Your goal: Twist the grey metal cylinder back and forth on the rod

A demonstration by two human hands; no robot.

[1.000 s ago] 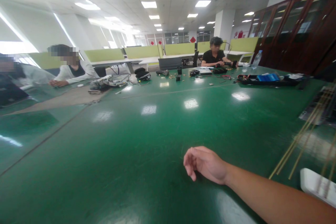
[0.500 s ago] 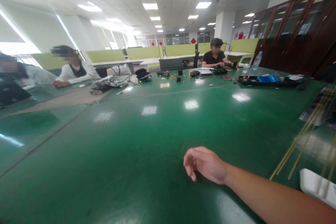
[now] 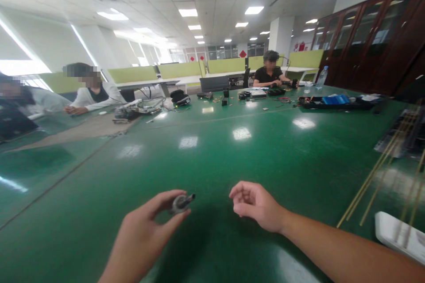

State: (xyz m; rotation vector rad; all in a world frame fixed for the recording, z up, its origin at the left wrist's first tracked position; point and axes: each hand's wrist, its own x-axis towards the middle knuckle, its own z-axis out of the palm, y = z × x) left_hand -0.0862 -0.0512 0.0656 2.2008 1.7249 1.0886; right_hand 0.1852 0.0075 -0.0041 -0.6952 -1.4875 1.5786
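Head view, left hand (image 3: 142,234) at seven o'clock, thumb and fingers closed around a small grey cylindrical object (image 3: 181,203), right hand (image 3: 255,205) at five o'clock, half-curled, holding nothing visible, green tabletop (image 3: 199,159) beneath.

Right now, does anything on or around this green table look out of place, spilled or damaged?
Long, thin yellowish rods slant untidily at the right, some appearing to cross the rounded white object; their support is unclear. No spill or damage shows.
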